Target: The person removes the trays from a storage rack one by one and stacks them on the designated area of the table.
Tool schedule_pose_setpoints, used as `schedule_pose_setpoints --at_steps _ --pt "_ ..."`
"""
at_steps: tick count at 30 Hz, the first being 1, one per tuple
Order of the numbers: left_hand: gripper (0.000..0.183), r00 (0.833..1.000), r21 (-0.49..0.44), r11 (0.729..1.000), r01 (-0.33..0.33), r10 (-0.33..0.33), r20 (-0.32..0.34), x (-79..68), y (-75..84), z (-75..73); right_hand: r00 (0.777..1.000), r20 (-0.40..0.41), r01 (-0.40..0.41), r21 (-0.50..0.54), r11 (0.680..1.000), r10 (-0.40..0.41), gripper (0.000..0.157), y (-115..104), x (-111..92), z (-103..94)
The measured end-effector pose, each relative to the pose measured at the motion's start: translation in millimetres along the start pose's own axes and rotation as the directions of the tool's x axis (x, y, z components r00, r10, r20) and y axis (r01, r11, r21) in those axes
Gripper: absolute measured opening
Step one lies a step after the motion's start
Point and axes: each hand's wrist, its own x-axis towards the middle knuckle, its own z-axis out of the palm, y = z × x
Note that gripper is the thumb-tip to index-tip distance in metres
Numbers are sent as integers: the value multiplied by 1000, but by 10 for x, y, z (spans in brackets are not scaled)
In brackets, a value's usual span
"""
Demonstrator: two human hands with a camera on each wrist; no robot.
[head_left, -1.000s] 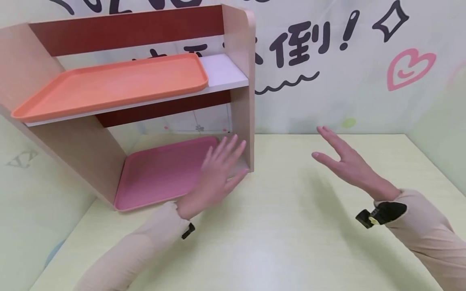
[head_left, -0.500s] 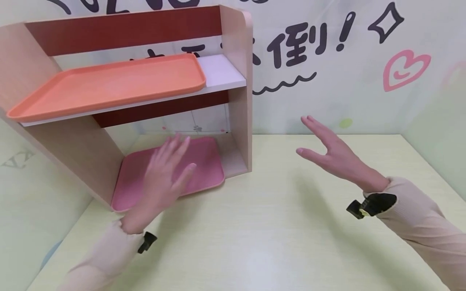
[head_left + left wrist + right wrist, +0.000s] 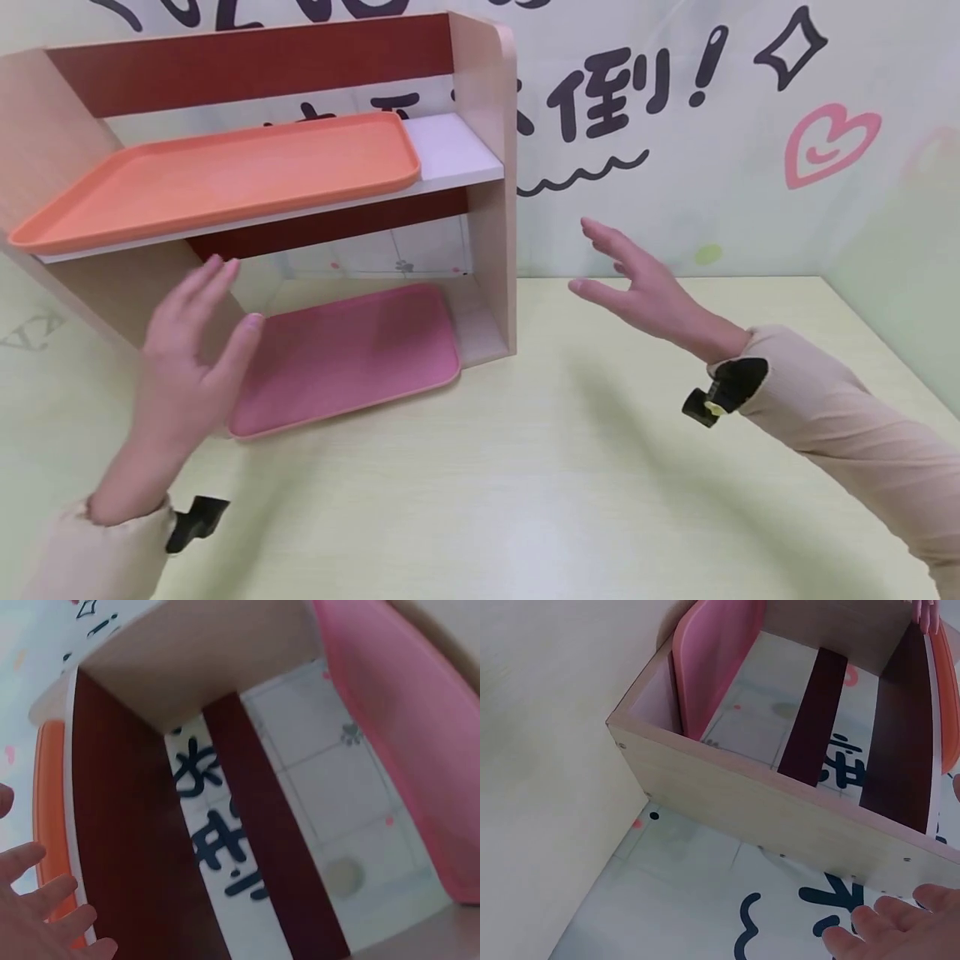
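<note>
An orange tray lies on the upper level of a two-level wooden shelf. On the lower level is a pink tray, its front edge jutting a little past the shelf. My left hand is raised before the shelf's left side, fingers extended and holding nothing; it covers part of the left panel and the pink tray's left edge. To the right of the shelf, my right hand hovers over the table, fingers extended, thumb apart, touching nothing. In the left wrist view, fingers appear in front of the orange tray.
The pale table stretches in front of the shelf and to its right. A white wall with dark lettering and a pink heart stands behind. Dark red strips cross the shelf's back.
My left hand has moved left, from the shelf's lower right front to its left side. The right hand has drifted left and slightly up. Both trays stay in place.
</note>
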Motion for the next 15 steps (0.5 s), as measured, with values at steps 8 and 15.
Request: schedule_pose_setpoints --at_steps 8,15 --pt "44 979 33 987 159 -153 -136 86 -82 -390 997 -76 33 121 992 -24 61 -91 262 31" --pt "39 901 199 909 365 -291 -323 144 -310 -661 994 -102 35 106 994 -24 61 -235 494 -29"
